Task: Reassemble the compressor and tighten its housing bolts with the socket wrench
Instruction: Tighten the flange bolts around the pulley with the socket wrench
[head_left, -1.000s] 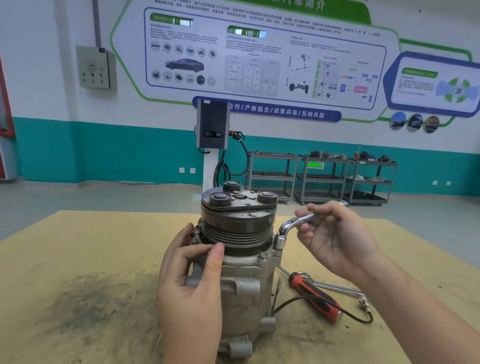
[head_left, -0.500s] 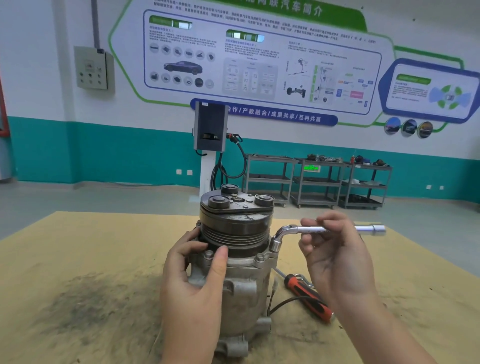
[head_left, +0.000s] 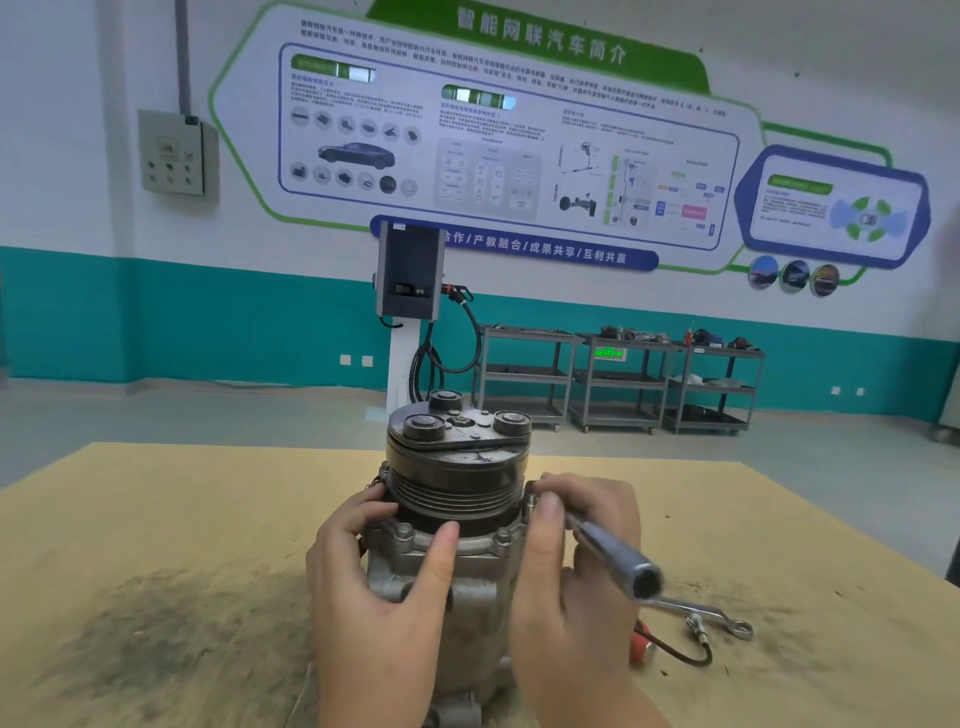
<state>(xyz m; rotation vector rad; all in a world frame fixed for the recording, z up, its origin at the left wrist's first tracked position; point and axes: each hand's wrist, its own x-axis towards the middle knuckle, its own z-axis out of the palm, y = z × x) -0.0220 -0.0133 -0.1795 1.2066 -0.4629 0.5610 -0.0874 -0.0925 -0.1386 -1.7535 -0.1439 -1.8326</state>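
Compressor (head_left: 457, 499) upright, dark grooved pulley

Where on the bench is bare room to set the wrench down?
Free: the tabletop left of the compressor, over the dark stain, and the far right corner. Crowded: right of the right hand, where a ring spanner and black cable lie.

You stand in an automotive training workshop: a wall poster (head_left: 498, 140) with a car and component diagrams, a charging station (head_left: 410, 280) with cable, metal tool carts (head_left: 618, 384) along the teal-banded wall, and a stained, worn table (head_left: 156, 571).
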